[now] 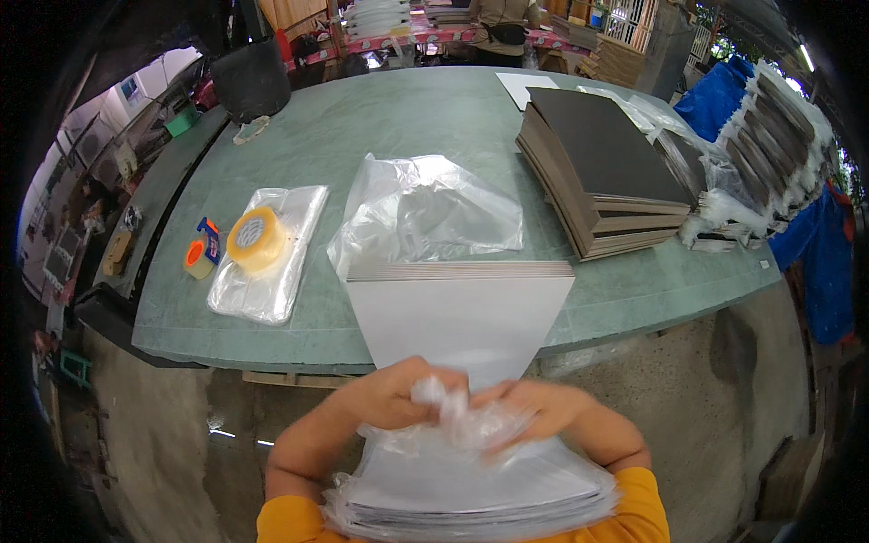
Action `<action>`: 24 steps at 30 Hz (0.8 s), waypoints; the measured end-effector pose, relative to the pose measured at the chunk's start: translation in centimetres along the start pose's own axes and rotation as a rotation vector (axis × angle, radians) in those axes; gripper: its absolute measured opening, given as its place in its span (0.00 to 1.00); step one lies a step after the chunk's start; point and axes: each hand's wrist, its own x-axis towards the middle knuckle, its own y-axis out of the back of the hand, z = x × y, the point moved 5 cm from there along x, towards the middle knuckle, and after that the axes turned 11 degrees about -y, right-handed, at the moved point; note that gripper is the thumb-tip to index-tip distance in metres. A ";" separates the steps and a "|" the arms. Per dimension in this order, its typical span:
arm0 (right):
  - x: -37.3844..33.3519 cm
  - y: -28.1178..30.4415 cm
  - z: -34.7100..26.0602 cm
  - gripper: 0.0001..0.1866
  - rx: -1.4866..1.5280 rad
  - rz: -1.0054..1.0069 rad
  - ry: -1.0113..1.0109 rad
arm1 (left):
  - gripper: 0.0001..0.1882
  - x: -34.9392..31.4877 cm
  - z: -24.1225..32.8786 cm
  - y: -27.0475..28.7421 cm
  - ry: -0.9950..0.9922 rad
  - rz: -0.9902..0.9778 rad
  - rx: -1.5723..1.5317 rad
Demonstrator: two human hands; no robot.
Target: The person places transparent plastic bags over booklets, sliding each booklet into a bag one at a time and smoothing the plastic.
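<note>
My left hand [394,395] and my right hand [543,409] come together in front of my body, both closed on crumpled clear plastic film [453,414]. The right hand's fingers are partly smeared by motion. Beneath the hands lies a stack of white boards [462,312]. Its far edge lies over the table near the front edge, and its near end is close to my body, wrapped in clear plastic. My hands and the bunched film hide the middle of the stack. Just beyond it, a loose clear plastic bag [430,210] lies crumpled on the green table [299,136].
Folded clear bags [281,285] lie to the left under a large tape roll [255,240], beside a small tape dispenser [203,249]. A tall stack of dark boards [606,149] stands at right, with plastic-wrapped bundles [769,145] beyond. A person [504,23] is at the back.
</note>
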 end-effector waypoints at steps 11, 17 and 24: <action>-6.5 4.3 4.6 0.14 -1.685 0.441 -0.752 | 0.13 -4.3 -4.0 -0.5 0.270 -0.590 1.088; -8.3 6.0 -3.7 0.10 -1.030 1.166 -0.476 | 0.07 -9.0 -10.3 1.9 0.224 -0.486 1.130; -7.7 4.8 -2.1 0.22 -1.376 1.415 -0.084 | 0.17 -8.0 2.0 12.4 -0.003 1.231 1.150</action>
